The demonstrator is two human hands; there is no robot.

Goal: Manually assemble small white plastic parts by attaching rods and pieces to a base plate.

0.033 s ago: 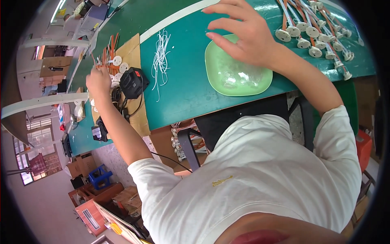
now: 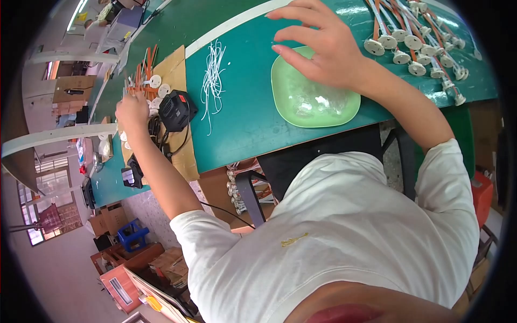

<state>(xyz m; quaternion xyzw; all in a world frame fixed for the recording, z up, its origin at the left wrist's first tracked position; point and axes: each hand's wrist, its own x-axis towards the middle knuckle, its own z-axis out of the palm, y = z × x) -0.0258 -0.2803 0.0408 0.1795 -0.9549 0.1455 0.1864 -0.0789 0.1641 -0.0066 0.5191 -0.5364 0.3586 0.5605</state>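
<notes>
My left hand [image 2: 133,112] is reached out to the left, its fingers bent together among white round discs with orange wires [image 2: 155,81]. What it grips, if anything, is hidden by the fingers. Beside it stands a black boxy device [image 2: 175,110] with a cable. Over the far edge of a light green tray [image 2: 318,110] hangs my right hand [image 2: 323,46], fingers spread and holding nothing. Between the hands, a loose bundle of thin white strands [image 2: 213,75] lies on the green table [image 2: 242,118].
Several wired white discs [image 2: 413,43] lie bundled at the far right. A cardboard sheet [image 2: 175,64] is under the device at left. A black chair arm [image 2: 252,196] stands by the table's near edge. Further left on the floor is a blue stool [image 2: 132,235].
My left hand has drawn back very slightly toward me by the wired discs. My right hand stays almost where it was, still spread over the tray.
</notes>
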